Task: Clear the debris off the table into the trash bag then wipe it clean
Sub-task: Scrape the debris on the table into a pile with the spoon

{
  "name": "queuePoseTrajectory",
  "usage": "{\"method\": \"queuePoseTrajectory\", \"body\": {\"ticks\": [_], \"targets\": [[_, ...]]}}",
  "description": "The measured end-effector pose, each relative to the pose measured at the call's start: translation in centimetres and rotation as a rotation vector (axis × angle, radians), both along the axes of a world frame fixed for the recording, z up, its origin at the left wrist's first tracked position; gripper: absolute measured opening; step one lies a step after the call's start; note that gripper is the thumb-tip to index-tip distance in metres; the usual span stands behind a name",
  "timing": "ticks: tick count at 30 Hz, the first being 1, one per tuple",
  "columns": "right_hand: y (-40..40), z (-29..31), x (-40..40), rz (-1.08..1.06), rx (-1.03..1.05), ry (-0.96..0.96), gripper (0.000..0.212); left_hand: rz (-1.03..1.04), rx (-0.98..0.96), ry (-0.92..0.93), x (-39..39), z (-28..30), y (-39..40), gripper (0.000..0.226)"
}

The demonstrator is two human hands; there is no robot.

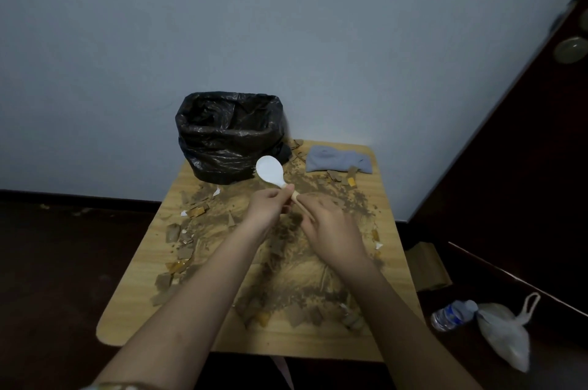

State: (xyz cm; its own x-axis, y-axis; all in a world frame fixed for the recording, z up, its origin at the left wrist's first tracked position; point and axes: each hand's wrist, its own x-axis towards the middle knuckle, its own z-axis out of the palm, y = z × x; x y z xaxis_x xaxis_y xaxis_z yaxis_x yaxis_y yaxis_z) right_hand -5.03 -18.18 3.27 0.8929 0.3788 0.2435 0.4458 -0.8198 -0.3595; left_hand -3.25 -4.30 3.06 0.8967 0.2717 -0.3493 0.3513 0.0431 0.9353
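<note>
A small wooden table (127, 319) is strewn with brown dirt and cardboard scraps (305, 294). A black trash bag (229, 138) stands open at its far left edge, against the wall. A grey cloth (337, 159) lies at the far right corner. Both hands meet over the middle of the table on a white spoon (269, 172) with a pale handle, its bowl pointing toward the bag. My left hand (269, 206) pinches the handle just below the bowl. My right hand (331, 230) grips the handle's lower end.
On the dark floor to the right lie a plastic water bottle (451, 315), a white plastic bag (506, 335) and a piece of cardboard (428, 265). A dark door or cabinet (525, 167) stands at the right. The pale wall is right behind the table.
</note>
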Motion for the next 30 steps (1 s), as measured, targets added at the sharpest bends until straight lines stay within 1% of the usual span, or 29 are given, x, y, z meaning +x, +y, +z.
{"method": "queuePoseTrajectory", "body": {"ticks": [2, 4, 7, 8, 9, 11, 13, 14, 16, 19, 22, 25, 27, 29, 30], "targets": [[-0.5, -0.7, 0.2, 0.018, 0.176, 0.06, 0.042, -0.04, -0.007, 0.011, 0.4, -0.5, -0.3, 0.03], [-0.9, -1.4, 0.4, 0.046, 0.324, 0.087, 0.038, -0.056, -0.041, 0.041, 0.8, -0.9, -0.5, 0.032], [-1.7, -2.4, 0.8, 0.082, 0.55, 0.179, 0.032, -0.036, -0.086, 0.078, 1.5, -1.3, -1.0, 0.032], [-2.0, -2.6, 1.0, 0.089, 0.592, 0.164, 0.03, -0.028, -0.106, 0.081, 1.7, -1.5, -1.2, 0.032], [-2.2, -2.9, 1.1, 0.094, 0.606, 0.105, 0.028, -0.026, -0.12, 0.081, 1.8, -1.7, -1.3, 0.031], [-2.5, -3.3, 1.5, 0.09, 0.6, -0.093, 0.021, -0.033, -0.142, 0.083, 2.2, -2.0, -1.5, 0.03], [-2.6, -3.7, 1.9, 0.017, 0.614, -0.262, 0.013, -0.027, -0.18, 0.106, 2.6, -2.2, -1.6, 0.028], [-2.5, -3.8, 2.2, -0.024, 0.639, -0.295, 0.012, -0.011, -0.214, 0.131, 2.8, -2.4, -1.7, 0.028], [-2.3, -4.0, 2.6, -0.046, 0.709, -0.281, 0.011, 0.024, -0.283, 0.172, 3.2, -2.6, -1.9, 0.026], [-1.8, -3.8, 3.2, -0.036, 0.784, -0.164, 0.009, 0.005, -0.36, 0.17, 3.6, -2.9, -2.4, 0.025], [-1.9, -3.8, 4.2, -0.05, 0.679, -0.088, 0.004, -0.034, -0.396, 0.16, 3.9, -3.0, -2.6, 0.024], [-2.4, -4.1, 4.9, 0.023, 0.658, -0.078, 0.015, -0.04, -0.335, 0.151, 4.4, -2.9, -2.9, 0.024], [-2.8, -4.3, 5.4, 0.019, 0.697, -0.082, 0.015, -0.047, -0.255, 0.103, 4.6, -2.8, -3.3, 0.026], [-3.4, -4.5, 6.3, -0.072, 0.773, -0.056, 0.011, -0.074, -0.148, 0.04, 4.8, -2.8, -3.7, 0.032], [-3.8, -4.5, 7.0, -0.144, 0.805, -0.032, 0.01, -0.09, -0.058, 0.021, 4.9, -2.9, -3.8, 0.034]]}}
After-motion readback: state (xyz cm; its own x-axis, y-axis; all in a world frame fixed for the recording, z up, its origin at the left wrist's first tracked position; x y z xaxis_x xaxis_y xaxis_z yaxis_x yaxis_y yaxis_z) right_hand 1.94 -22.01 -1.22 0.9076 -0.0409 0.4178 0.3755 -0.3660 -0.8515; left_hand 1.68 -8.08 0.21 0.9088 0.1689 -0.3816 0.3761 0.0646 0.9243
